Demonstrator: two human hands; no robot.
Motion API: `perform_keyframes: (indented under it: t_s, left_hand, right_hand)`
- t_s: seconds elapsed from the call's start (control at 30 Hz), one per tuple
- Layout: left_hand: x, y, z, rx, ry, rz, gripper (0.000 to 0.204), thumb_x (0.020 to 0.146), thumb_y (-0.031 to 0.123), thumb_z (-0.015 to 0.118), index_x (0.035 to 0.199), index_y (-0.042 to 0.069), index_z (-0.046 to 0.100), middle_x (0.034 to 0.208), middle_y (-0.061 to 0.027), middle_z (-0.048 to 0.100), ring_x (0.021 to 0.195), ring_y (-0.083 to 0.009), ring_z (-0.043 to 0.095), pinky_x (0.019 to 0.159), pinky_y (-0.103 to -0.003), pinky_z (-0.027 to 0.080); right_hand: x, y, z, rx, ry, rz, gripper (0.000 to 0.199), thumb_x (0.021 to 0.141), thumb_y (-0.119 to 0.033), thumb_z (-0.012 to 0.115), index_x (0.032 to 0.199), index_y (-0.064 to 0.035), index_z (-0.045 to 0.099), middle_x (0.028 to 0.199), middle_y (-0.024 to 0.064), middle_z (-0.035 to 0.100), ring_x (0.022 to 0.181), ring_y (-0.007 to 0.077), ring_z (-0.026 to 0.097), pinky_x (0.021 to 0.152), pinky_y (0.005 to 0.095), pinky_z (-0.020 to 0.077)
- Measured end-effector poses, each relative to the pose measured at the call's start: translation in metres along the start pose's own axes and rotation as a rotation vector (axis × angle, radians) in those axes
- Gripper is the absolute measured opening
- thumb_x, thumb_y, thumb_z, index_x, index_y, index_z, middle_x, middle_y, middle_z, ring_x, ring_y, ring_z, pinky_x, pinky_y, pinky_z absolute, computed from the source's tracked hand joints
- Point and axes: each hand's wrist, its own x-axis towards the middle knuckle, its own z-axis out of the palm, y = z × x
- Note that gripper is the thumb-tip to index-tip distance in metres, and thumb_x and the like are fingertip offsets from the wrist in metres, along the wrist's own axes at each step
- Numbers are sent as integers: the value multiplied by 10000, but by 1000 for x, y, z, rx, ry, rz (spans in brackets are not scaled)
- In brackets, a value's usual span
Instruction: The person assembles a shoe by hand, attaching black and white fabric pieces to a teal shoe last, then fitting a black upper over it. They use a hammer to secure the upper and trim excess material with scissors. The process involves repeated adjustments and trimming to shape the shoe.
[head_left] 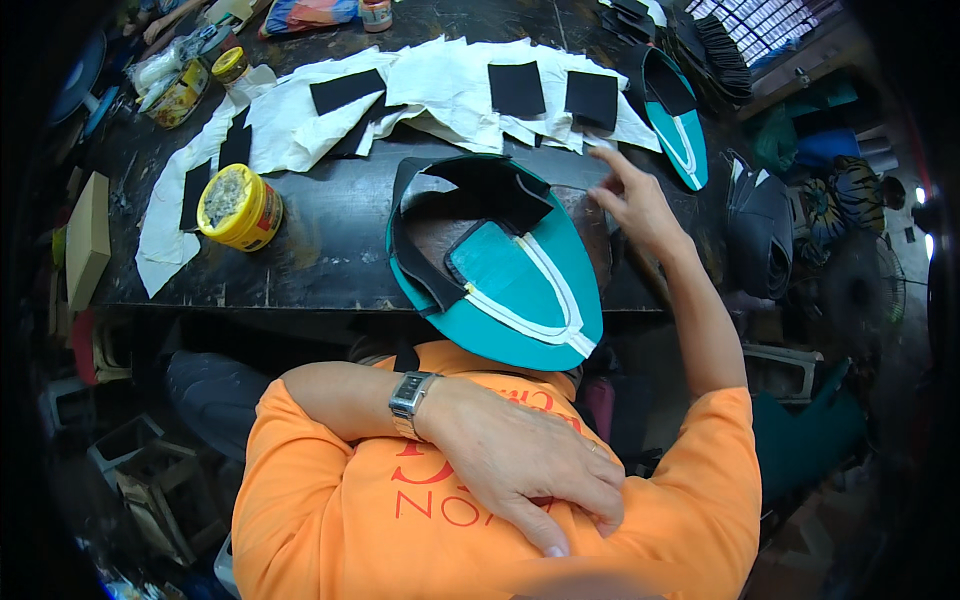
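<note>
Dark, scuffed bench (310, 265) beneath a barred window (765, 38) at upper right. Carries a long spread of white cloth (440, 85) with black patches (517, 90) lying on it, a yellow tub (240, 208) with a crusted top, and, toward the far right, a second teal upper (662, 128).

Has the main teal upper (490, 255) at the near edge, directly before the body, toe overhanging the edge, white U-shaped trim facing up, black lining raised around the opening.

Holds the right hand (640, 200) just beyond the right side of that upper, fingers parted and half bent, apparently gripping nothing; cannot tell whether touching the bench. Rests the left hand (535, 455), below a metal wristwatch (409, 396), on the orange shirt (340, 480), fingers loosely bent, thumb apart, nothing visible in the grasp.

Looks like a pause in shaping or assembling the upper, with neither hand on it. To resume, probably calls for bringing the left hand back to steady the upper, leaving the right free to work the lining or trim.
</note>
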Motion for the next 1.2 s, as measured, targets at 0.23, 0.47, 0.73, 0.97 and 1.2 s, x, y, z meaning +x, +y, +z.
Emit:
perform_keyframes:
  t_s: [0.23,0.47,0.73,0.97,1.2]
  left_hand:
    - [-46,33,-24,329,262,-89,298,917,328,678,842,42,639,790,-96,608,790,-282,618,690,-373,494]
    - [-149,17,-101,1025,1239,-756,184,911,210,684,987,43,703,1002,-74,657,947,-193,622,853,-315,478]
    - [-221,-61,-139,1236,1320,-916,268,859,269,722,1080,118,699,1321,-154,527,1232,-339,510,1034,-419,418]
    - [-231,-77,-134,1327,1268,-947,239,843,211,729,1056,105,707,1291,-137,567,1166,-331,566,995,-389,454]
    - [-244,-56,-147,1332,1526,-730,139,827,161,722,946,89,730,1177,-135,612,1124,-316,580,954,-402,474]
  right_hand:
    - [109,-5,36,486,183,61,635,863,-137,708,1430,-34,442,1078,169,688,936,185,667,699,288,554]
    - [155,-23,56,476,204,219,754,787,-45,745,1457,-39,401,964,165,692,721,200,680,553,284,519]
    - [145,-29,66,1176,355,169,731,796,105,638,1453,-39,354,988,127,647,840,206,649,693,354,579]
    - [137,-13,78,1401,218,356,816,837,107,623,1518,49,177,1091,193,583,901,279,626,782,427,576]
    - [135,-9,84,1436,210,357,734,848,102,618,1484,12,261,1094,194,596,898,263,635,767,416,576]
